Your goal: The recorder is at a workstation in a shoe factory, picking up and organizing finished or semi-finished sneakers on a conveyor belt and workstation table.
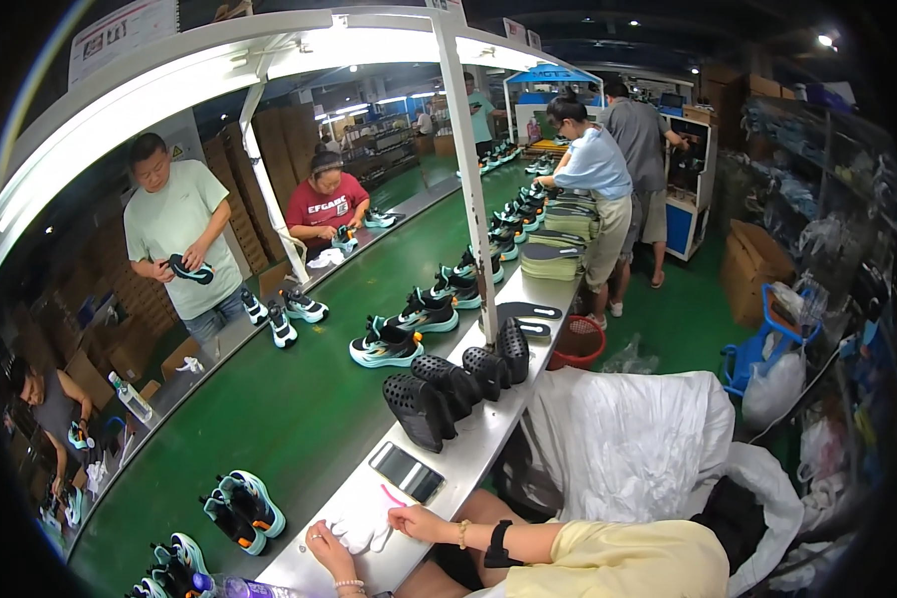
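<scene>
White gloves [361, 524] with a pink edge lie on the metal ledge between my two hands. My right hand [419, 522] reaches in from the right and closes its fingertips on the side of the gloves. At their other side rests my left hand [329, 554], fingers loosely bent and apart, with nothing visible in them. A phone [407, 472] lies flat just beyond the gloves. Past it, several black perforated shoe-shaped pieces [419, 411] stand upright on the ledge.
Sneakers [387, 344] stand in a row along the green belt [309, 419], with another pair [243, 510] nearer me. A white post [473, 179] rises beside the ledge. Stacked insoles [553, 261], a red bin [578, 342] and a white sack [638, 429] are rightward. Several co-workers handle shoes.
</scene>
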A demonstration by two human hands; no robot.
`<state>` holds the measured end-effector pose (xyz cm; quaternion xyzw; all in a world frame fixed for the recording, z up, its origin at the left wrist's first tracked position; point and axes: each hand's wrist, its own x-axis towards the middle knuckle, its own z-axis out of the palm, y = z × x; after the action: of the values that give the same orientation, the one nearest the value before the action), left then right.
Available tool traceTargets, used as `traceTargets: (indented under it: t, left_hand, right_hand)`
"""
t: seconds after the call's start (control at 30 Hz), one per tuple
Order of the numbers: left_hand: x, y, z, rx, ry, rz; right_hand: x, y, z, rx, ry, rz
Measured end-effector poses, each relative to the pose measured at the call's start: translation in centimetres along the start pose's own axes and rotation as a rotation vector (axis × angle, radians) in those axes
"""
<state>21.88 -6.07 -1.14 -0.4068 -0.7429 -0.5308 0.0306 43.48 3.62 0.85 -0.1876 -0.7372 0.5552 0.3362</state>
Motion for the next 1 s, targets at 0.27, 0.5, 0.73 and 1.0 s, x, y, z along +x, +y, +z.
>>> traceTargets:
  t: [0.27,0.5,0.73,1.0]
  left_hand:
    - [0.0,0.5,0.2,0.037,-0.031,0.013]
    - [0.0,0.8,-0.2,-0.01,-0.011,-0.034]
    - [-0.3,0.2,-0.8,0.008,-0.012,-0.018]
    - [-0.4,-0.9,-1.3,-0.012,-0.006,-0.069]
  right_hand:
    - [0.2,1.5,0.1,-0.025,0.008,-0.033]
    - [0.1,0.7,0.2,-0.019,0.009,-0.017]
    - [-0.3,0.0,0.7,-0.066,0.02,0.015]
    - [-0.2,-0.3,1.5,-0.117,0.056,-0.021]
